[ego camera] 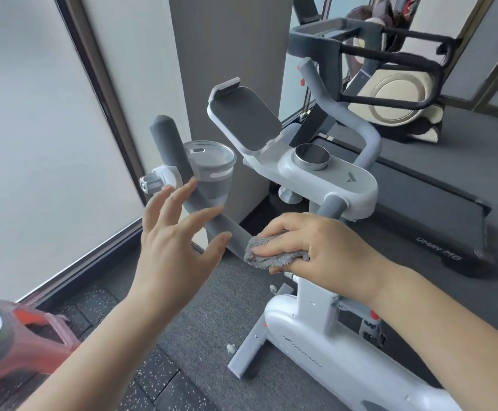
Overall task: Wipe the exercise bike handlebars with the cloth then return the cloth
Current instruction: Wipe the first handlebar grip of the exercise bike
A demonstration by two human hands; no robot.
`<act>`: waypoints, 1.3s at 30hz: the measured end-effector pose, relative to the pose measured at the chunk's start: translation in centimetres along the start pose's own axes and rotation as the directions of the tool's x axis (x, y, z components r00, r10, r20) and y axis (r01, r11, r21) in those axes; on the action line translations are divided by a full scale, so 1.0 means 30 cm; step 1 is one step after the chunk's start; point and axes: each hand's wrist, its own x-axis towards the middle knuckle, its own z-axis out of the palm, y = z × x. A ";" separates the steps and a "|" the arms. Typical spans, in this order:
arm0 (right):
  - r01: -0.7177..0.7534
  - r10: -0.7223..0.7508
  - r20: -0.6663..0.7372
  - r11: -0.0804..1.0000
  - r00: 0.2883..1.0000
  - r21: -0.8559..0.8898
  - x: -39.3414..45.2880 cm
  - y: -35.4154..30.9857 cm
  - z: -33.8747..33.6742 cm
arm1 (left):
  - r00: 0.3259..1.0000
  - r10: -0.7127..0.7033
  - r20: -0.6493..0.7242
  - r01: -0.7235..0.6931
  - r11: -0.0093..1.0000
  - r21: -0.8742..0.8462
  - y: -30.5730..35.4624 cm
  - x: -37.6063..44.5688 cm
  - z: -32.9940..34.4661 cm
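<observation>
A white exercise bike (330, 360) stands in front of me with grey foam handlebars. The left handlebar (167, 143) curves up from the centre; the right handlebar (369, 134) rises behind the console. My right hand (316, 247) presses a fluffy grey cloth (271, 253) around the low inner part of the left handlebar. My left hand (176, 232) hovers open with fingers spread just in front of that bar, near the cup holder, holding nothing.
A grey cup holder (212, 170) clamps to the left handlebar, and a tablet tray (241, 120) tops the console. A frosted window (34, 143) is at left, a treadmill (434, 209) at right, a red stool (28, 345) at bottom left.
</observation>
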 end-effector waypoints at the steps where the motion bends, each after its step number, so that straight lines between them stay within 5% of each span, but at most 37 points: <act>1: 0.010 -0.010 0.003 1.000 1.000 -0.022 -0.009 0.007 -0.007 | 1.000 -0.006 -0.007 0.006 1.000 0.001 0.005 -0.002 0.004; 28: 0.154 -0.179 -0.148 0.974 0.973 -0.166 -0.103 0.208 -0.069 | 0.993 -0.118 0.012 0.116 0.988 0.103 0.216 -0.106 0.096; 39: 0.000 -0.066 -0.279 0.973 0.958 -0.230 -0.103 0.333 -0.134 | 0.988 -0.152 -0.010 0.152 0.983 0.102 0.217 -0.106 0.108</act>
